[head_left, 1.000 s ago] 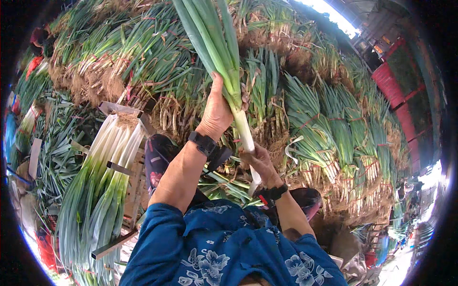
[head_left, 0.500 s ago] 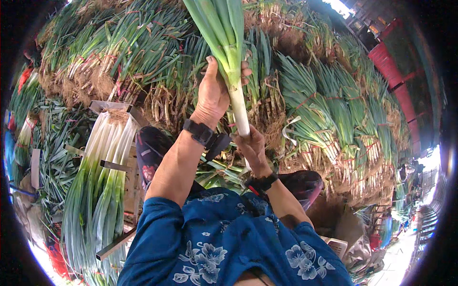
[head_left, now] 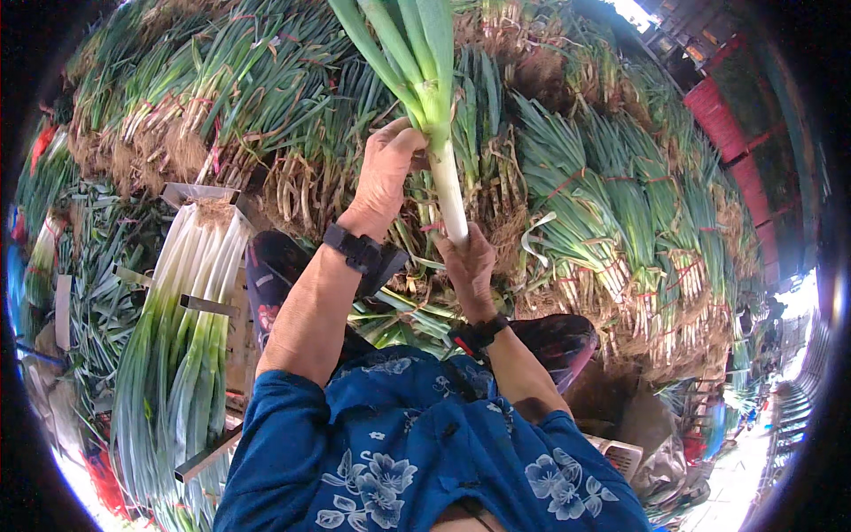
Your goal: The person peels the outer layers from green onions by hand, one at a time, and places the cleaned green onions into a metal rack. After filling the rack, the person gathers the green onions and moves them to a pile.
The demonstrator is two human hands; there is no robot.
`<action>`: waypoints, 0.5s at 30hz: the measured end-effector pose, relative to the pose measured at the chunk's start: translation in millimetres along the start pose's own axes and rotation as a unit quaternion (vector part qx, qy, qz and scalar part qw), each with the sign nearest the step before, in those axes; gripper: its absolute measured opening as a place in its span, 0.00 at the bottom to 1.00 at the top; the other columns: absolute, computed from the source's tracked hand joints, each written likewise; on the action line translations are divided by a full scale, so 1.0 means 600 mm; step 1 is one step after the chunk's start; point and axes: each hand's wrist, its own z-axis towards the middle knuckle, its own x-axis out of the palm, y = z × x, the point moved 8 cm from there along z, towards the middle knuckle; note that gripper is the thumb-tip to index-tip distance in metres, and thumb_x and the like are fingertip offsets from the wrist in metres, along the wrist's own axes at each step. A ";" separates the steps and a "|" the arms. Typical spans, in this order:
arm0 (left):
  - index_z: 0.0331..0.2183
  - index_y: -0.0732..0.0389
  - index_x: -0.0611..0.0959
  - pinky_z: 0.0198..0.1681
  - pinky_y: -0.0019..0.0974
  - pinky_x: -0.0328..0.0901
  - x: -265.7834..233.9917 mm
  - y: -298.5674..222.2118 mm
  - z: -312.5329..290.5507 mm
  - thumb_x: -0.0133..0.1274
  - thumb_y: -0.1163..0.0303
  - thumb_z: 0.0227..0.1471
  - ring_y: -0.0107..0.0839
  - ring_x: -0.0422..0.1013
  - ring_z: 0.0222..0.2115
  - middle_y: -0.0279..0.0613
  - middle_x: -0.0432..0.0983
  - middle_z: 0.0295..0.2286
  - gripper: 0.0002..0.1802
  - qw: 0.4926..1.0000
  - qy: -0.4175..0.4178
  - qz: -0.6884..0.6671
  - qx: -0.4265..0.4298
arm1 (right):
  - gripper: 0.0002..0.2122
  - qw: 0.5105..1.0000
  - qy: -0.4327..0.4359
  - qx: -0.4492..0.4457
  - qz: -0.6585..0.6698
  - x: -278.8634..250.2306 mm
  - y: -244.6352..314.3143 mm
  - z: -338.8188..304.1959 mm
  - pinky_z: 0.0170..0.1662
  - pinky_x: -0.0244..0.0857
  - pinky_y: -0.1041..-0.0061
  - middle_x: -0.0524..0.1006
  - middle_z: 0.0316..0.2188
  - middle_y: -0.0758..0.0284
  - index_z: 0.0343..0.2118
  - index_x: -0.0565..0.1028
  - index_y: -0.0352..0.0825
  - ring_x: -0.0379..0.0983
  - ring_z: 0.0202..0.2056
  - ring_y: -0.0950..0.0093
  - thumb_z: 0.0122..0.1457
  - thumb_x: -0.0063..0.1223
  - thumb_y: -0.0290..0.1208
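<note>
A thick green onion [head_left: 450, 191] slants up in front of me, its long white shank toward me and its green leaves running out past the top edge. My left hand [head_left: 387, 168] pinches it at the neck, where white turns to green, with thumb and bent fingers together. Around the lower white end close the fingers of my right hand [head_left: 470, 270], which hide the root tip. To my left, a row of cleaned green onions [head_left: 191, 293] lies side by side in a metal rack [head_left: 210, 307], roots at the far end and leaves hanging toward me.
Bundles of untrimmed green onions [head_left: 612, 204] with tied stems are heaped across the far side and right. Loose green leaves [head_left: 115, 248] lie left of the rack. My knees [head_left: 558, 341] stick out on both sides. Red panels [head_left: 718, 124] stand at the far right.
My left hand has gone from wrapping behind the green onion to pinching its neck from the left side. My right hand has shifted slightly, still at the lower end.
</note>
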 end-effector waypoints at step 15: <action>0.34 0.67 0.77 0.24 0.26 0.60 -0.040 0.027 -0.001 0.40 0.73 0.46 0.21 0.64 0.20 0.35 0.70 0.22 0.14 0.981 -0.173 0.047 0.081 | 0.15 0.987 0.101 0.064 0.110 0.020 -0.033 -0.011 0.28 0.62 0.84 0.73 0.24 0.72 0.37 0.73 0.30 0.65 0.25 0.85 0.49 0.62 0.33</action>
